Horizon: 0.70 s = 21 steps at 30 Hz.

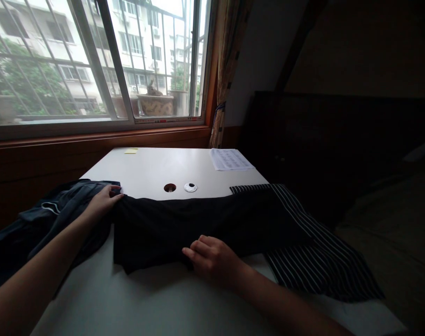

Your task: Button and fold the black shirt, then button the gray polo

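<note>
hands pin a black fabric garment [198,224] spread flat across the white table [156,168]: left hand [105,198] pinches its far left corner taut, right hand [212,259] presses the near hem, fingers curled on cloth, beside a striped garment [320,252].

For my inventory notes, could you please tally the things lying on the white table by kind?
Garments: 3, a black one under both hands, a dark blue one, a striped one
Printed sheets: 1
Yellow sticky notes: 1
Round cable-hole caps: 1
Total: 6
</note>
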Available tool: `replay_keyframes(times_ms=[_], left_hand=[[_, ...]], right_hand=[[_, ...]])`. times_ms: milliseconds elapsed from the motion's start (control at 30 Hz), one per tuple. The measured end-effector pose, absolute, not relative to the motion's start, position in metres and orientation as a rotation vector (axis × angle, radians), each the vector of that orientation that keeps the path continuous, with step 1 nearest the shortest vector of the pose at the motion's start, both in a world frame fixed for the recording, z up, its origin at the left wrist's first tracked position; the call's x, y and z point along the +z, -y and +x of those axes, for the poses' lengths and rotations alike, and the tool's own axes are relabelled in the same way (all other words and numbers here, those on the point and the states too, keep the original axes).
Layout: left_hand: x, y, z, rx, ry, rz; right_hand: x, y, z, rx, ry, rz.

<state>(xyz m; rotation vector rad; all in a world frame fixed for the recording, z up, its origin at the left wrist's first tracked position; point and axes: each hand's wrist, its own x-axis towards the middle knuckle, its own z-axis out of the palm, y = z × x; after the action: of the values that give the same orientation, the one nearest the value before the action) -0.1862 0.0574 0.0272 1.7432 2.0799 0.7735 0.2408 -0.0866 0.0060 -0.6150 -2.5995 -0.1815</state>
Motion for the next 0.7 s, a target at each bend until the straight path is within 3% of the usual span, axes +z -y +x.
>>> replay_keyframes(times_ms=[233,433,700], left_hand=[[0.035,-0.006,-0.155,1.034,-1.964,2.467],[0.042,0.068,-0.113,0.517,-1.069,2.718],[0.015,0.11,-0.126,0.448,-1.272,2.882]], right_hand=[[0.017,0.088,0.256,0.043,2.657,-0.778],[0.017,0.083,0.294,0.1,2.688,-1.044],[0.021,0.09,0.352,-0.258,2.731,-1.275]])
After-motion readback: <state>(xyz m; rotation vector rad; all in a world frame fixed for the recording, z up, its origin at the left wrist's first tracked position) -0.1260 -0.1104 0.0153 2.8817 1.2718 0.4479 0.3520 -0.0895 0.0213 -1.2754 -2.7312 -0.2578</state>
